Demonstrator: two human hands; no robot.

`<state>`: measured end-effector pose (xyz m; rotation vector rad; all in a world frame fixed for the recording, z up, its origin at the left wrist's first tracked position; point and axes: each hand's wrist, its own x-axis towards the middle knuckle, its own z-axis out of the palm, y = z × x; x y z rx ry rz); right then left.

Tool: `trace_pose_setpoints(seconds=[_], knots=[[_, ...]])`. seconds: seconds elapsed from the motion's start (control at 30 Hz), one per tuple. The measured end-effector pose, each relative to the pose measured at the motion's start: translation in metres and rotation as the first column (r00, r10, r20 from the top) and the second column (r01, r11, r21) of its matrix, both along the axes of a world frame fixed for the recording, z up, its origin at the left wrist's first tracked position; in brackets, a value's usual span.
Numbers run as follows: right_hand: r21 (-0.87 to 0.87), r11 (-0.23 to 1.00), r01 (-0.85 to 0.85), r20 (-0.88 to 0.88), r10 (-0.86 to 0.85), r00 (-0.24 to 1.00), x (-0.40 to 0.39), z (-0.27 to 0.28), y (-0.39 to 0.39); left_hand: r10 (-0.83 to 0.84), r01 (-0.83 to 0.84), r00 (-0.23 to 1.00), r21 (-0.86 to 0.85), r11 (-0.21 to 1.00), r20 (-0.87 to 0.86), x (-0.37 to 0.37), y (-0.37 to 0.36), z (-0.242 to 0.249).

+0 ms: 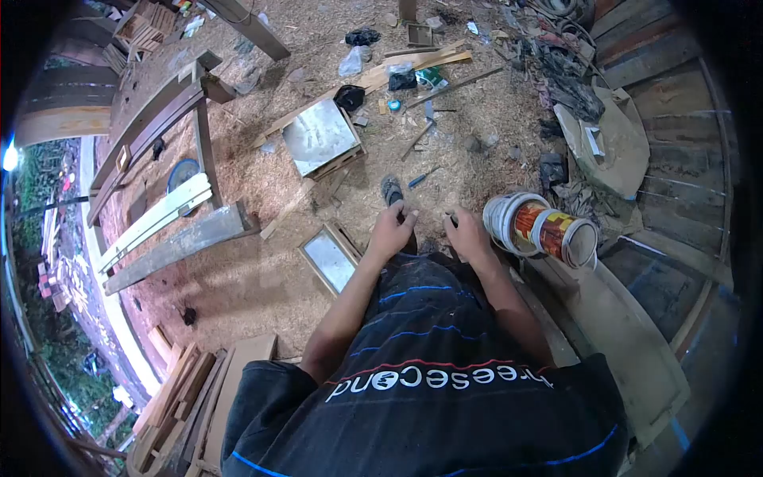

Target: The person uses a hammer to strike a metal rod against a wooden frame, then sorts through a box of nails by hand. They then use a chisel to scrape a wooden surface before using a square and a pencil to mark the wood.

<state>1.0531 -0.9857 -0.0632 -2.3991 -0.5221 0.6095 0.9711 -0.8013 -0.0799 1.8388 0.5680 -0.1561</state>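
I look down over my black shirt at a sawdust-covered floor. My left hand [392, 232] is stretched out in front of me with its fingers curled, just below my sandalled foot [391, 191]. My right hand [469, 236] is a short way to its right, fingers bent, with something small and dark at its fingertips; I cannot make out what it is. Right beside my right hand lie stacked paint tins [542, 227] on their side. A small framed panel [330, 259] lies on the floor left of my left hand.
A shallow box topped with a metal sheet [320, 137] lies ahead, with a blue-handled tool [422, 178] near the foot. A long wooden frame [163, 119] and planks [159, 219] fill the left. Scrap wood, bags and debris [572, 87] litter the far floor. Curved boards [628, 318] lie at right.
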Motion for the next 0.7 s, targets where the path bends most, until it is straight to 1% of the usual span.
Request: trace_pose_setpoints(seconds=[0.03,0.13,0.23,0.27,0.37,0.4,0.43,0.47,0.5,0.57,0.6,0.7], knots=[[-0.017,1.0,-0.007,-0.01,0.007,1.0,0.009,-0.003,0.008,-0.019,0.019,1.0,-0.029,0.999,-0.004,0.01,0.009,-0.002],[-0.057,0.998,-0.011,-0.036,0.009,0.999,0.033,-0.002,0.03,-0.06,0.062,0.998,0.093,0.994,-0.018,0.042,0.029,-0.004],[-0.09,0.996,-0.007,-0.084,0.0,0.996,0.057,-0.003,0.048,-0.031,0.031,0.999,0.0,1.0,0.039,0.066,0.043,-0.009],[-0.1,0.995,-0.004,-0.11,-0.007,0.994,0.062,-0.006,0.051,-0.029,0.029,0.999,-0.009,1.0,0.033,0.071,0.046,-0.013],[-0.074,0.997,0.013,-0.085,-0.019,0.996,0.074,-0.022,0.059,-0.02,0.02,1.0,-0.039,0.999,0.024,0.083,0.06,-0.023],[-0.159,0.987,0.001,-0.114,-0.019,0.993,0.077,-0.028,0.062,-0.005,0.007,0.999,-0.056,0.998,0.032,0.085,0.064,-0.027],[-0.179,0.984,0.002,-0.105,-0.021,0.994,0.077,-0.035,0.064,0.009,-0.006,0.999,-0.078,0.997,0.031,0.085,0.066,-0.032],[-0.2,0.98,0.002,-0.097,-0.022,0.995,0.077,-0.042,0.064,-0.027,0.026,0.999,-0.021,0.999,-0.019,0.084,0.07,-0.04],[-0.219,0.976,0.001,-0.086,-0.02,0.996,0.078,-0.049,0.066,0.001,-0.002,1.0,-0.041,0.999,-0.016,0.083,0.073,-0.048],[-0.108,0.993,0.057,-0.084,-0.066,0.994,0.077,-0.066,0.072,0.059,-0.059,0.998,-0.077,0.995,-0.009,0.08,0.078,-0.068],[-0.053,0.995,0.088,-0.084,-0.092,0.992,0.077,-0.075,0.076,0.044,-0.046,0.999,-0.042,0.998,-0.03,0.08,0.083,-0.075],[-0.157,0.986,0.052,-0.034,-0.058,0.998,0.081,-0.102,0.084,0.092,-0.109,0.978,-0.084,0.99,-0.185,0.08,0.086,-0.099]])
